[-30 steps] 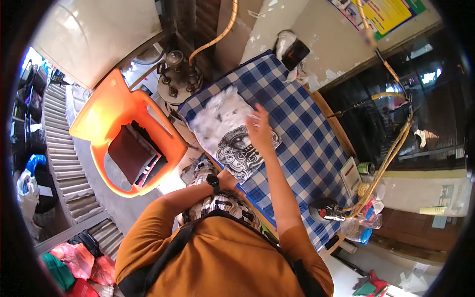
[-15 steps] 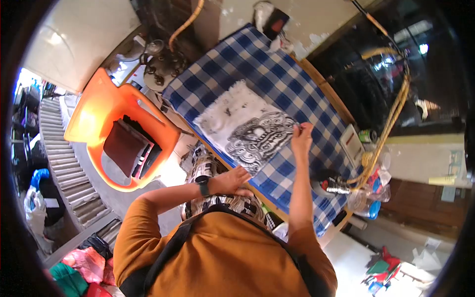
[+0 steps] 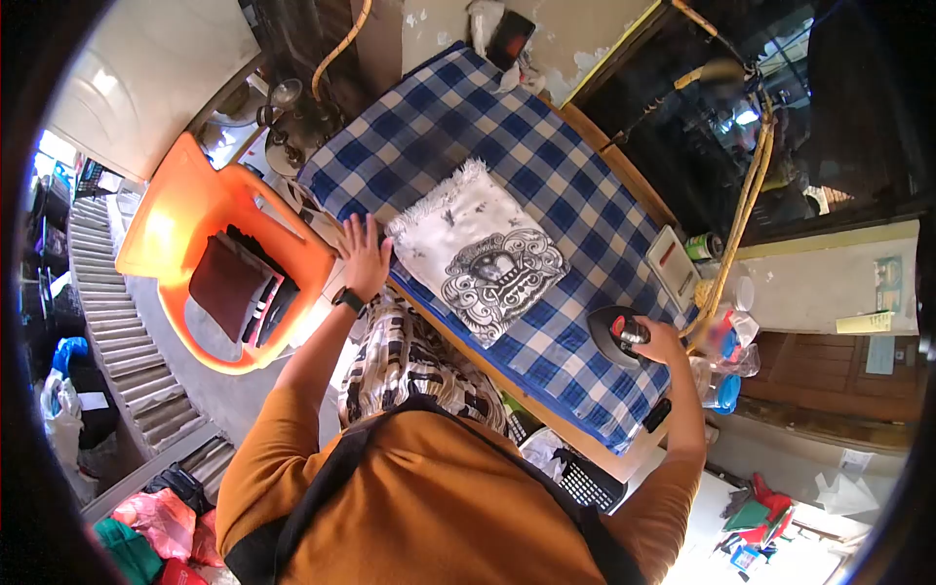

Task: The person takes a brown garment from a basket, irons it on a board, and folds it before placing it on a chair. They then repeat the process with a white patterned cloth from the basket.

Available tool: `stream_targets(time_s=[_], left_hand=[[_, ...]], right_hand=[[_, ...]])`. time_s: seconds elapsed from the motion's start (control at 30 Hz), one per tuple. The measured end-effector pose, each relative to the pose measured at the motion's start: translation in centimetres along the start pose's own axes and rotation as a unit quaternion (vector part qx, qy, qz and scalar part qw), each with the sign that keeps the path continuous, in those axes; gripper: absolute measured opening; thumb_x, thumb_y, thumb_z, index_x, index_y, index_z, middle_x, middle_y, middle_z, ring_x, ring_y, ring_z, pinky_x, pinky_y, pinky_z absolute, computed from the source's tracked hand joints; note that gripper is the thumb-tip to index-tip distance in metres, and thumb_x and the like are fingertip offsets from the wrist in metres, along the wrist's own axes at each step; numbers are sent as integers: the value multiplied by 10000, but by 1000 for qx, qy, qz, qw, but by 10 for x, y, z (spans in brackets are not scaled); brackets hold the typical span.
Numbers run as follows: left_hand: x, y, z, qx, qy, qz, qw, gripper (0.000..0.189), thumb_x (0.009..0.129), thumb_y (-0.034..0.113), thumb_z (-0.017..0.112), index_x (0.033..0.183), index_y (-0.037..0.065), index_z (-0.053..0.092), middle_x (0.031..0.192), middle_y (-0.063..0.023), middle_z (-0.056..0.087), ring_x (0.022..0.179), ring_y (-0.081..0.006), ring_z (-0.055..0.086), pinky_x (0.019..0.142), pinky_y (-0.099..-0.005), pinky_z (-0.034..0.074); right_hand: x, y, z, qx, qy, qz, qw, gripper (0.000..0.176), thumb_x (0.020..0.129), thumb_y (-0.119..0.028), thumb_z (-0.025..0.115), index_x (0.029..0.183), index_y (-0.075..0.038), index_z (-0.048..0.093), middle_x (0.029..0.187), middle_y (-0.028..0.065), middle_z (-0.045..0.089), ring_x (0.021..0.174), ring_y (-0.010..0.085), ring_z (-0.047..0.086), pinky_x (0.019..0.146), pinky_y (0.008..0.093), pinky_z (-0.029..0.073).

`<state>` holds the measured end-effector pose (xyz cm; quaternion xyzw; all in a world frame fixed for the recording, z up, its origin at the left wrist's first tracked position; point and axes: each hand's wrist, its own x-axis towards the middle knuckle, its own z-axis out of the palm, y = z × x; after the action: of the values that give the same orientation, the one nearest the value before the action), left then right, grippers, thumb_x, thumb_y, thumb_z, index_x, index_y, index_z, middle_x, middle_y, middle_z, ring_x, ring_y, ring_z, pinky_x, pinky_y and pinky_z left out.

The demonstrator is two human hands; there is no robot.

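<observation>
A white fringed cloth with a black ornate print lies folded flat on the blue-and-white checked cover of the table. My left hand is open, fingers spread, right by the cloth's left corner at the table's near edge. To the right of the cloth, my right hand is closed round the handle of a dark clothes iron. The iron rests on the checked cover near the table's right end.
An orange chair at left holds a stack of folded dark clothes. A white flat box and a green can stand beyond the iron. A yellowish cord hangs at right.
My right hand has left the cloth's right side and taken hold of the iron. My left hand has moved from the cloth's near corner to its left corner, fingers spreading.
</observation>
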<state>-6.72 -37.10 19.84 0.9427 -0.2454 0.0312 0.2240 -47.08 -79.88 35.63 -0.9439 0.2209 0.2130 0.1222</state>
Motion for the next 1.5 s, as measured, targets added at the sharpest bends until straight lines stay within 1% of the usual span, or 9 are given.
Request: stream_targets(time_s=[0.2, 0.33, 0.4, 0.5, 0.83, 1.13, 1.3, 1.47, 1.5], left_hand=[[8, -50, -30, -52, 66, -4, 996, 482, 942, 312, 493, 1353, 77, 405, 1451, -209, 307, 1371, -395, 219, 1084, -574, 147], [27, -57, -51, -176, 21, -21, 984, 254, 907, 184, 562, 1124, 51, 566, 1100, -145, 584, 1101, -329, 502, 952, -442, 353], [38, -51, -37, -264, 12, 11, 964, 173, 868, 168, 627, 952, 17, 616, 774, -98, 645, 746, -245, 628, 690, -340, 489], [47, -10, -46, -383, -136, -79, 910, 198, 829, 187, 679, 885, 6, 622, 757, -102, 639, 623, -204, 617, 568, -297, 482], [50, -36, -38, -314, -173, -9, 933, 156, 833, 161, 669, 886, 27, 610, 763, -76, 640, 669, -139, 610, 590, -279, 473], [61, -73, -56, -356, -53, -101, 928, 149, 898, 52, 554, 1042, 24, 579, 915, -106, 600, 825, -189, 621, 700, -281, 505], [67, -28, -25, -344, -29, 0, 938, 148, 901, 95, 563, 1031, 29, 587, 990, -145, 603, 910, -263, 614, 795, -340, 486], [70, 48, -6, -344, -45, 136, 928, 201, 905, 111, 559, 1095, 43, 562, 1051, -151, 607, 983, -328, 585, 856, -375, 455], [71, 60, -1, -358, -40, 146, 921, 229, 916, 161, 553, 1111, 41, 554, 1067, -148, 609, 1001, -320, 584, 865, -371, 455]], right_hand=[[48, -64, 3, 443, 87, 288, 844, 144, 762, -94, 648, 822, -2, 556, 612, 80, 590, 462, 162, 566, 409, 307, 446], [80, -173, -26, 438, 45, 169, 882, 224, 735, -137, 647, 917, -10, 613, 577, 78, 588, 427, 149, 554, 427, 320, 455], [109, -239, -15, 241, 115, -12, 964, 527, 688, -330, 700, 1127, -55, 599, 804, 181, 676, 735, 338, 667, 711, 422, 525], [161, -326, -16, 120, 17, -36, 992, 554, 711, -385, 666, 1178, -99, 581, 850, 213, 667, 817, 385, 650, 743, 464, 518], [286, -278, -72, 197, 83, 100, 972, 342, 709, -355, 640, 691, -13, 658, 542, 128, 608, 544, 277, 640, 595, 383, 501], [107, -118, 13, 334, 128, 375, 855, 418, 721, -374, 667, 806, 35, 637, 616, 135, 638, 565, 269, 645, 578, 366, 512], [83, -187, 48, -131, 298, 425, 845, 683, 787, -567, 601, 1116, 28, 547, 1169, 247, 534, 1094, 386, 506, 914, 464, 416], [135, -264, 136, 173, 210, 495, 825, 531, 923, -448, 471, 1147, 33, 483, 1086, 237, 534, 1025, 416, 493, 906, 503, 384], [144, -263, 139, 249, 358, 361, 824, 456, 936, -390, 472, 1104, 34, 470, 1041, 254, 533, 965, 438, 507, 841, 501, 405]])
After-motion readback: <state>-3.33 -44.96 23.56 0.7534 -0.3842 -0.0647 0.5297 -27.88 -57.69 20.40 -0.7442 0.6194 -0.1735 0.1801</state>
